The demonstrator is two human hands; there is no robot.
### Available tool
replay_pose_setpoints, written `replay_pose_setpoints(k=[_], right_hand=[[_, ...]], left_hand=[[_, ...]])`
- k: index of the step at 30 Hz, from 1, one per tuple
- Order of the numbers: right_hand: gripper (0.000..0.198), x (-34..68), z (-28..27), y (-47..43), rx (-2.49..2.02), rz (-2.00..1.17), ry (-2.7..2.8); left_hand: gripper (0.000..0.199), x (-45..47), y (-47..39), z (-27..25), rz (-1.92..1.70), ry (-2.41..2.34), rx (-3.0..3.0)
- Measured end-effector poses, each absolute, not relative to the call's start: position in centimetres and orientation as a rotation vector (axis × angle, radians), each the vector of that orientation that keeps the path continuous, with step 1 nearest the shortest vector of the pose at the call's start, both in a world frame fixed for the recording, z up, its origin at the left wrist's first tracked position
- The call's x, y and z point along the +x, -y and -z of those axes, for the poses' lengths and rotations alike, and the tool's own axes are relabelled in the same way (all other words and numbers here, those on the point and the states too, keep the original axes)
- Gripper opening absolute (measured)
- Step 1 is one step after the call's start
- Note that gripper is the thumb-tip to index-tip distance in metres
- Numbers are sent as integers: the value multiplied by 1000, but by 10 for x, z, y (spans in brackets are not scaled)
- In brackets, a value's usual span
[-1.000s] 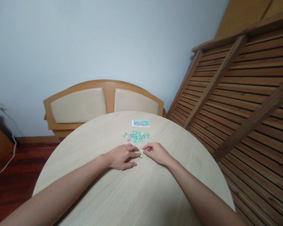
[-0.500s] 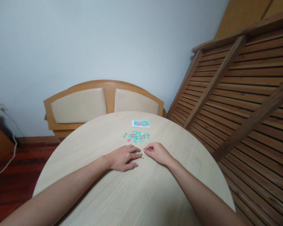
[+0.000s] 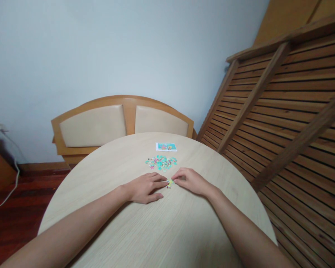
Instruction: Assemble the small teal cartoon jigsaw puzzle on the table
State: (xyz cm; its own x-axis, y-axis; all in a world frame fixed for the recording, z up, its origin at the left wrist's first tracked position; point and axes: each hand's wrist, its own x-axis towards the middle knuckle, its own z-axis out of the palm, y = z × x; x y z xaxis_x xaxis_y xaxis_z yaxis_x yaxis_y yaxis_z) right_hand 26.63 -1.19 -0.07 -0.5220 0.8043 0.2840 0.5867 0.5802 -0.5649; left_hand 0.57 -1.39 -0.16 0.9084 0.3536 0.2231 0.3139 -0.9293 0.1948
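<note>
A small cluster of joined yellow jigsaw puzzle pieces [image 3: 169,184] lies on the table between my hands. My left hand [image 3: 146,187] rests palm down beside it, fingers stretched out, with its fingertips touching the cluster's left edge. From the right, my right hand [image 3: 190,181] pinches thumb and forefinger together at the cluster's right edge, on a puzzle piece mostly covered by the fingertips. Just beyond the hands is a loose heap of puzzle pieces [image 3: 162,162], mostly turquoise with some pink and yellow ones. Behind the heap lies a picture card [image 3: 166,147] with cartoon figures on turquoise.
The round, pale wooden table [image 3: 156,234] fills the foreground. A headboard with cream panels [image 3: 93,126] stands behind it against the wall. On the right leans a large slatted wooden frame [image 3: 279,111]. A white cable [image 3: 17,173] hangs at the left.
My right hand has shifted slightly right, and more of the yellow cluster shows beside its fingertips. My left hand has stayed in place.
</note>
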Motion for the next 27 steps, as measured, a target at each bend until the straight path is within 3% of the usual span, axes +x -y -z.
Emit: replay_pose_setpoints(k=[19, 27], right_hand=[[18, 260, 5, 12, -1053, -460, 2400], [45, 261, 29, 1, -1211, -261, 2354]], left_hand=[[41, 4, 5, 6, -495, -619, 2895], [46, -17, -25, 22, -539, -1150, 2839]])
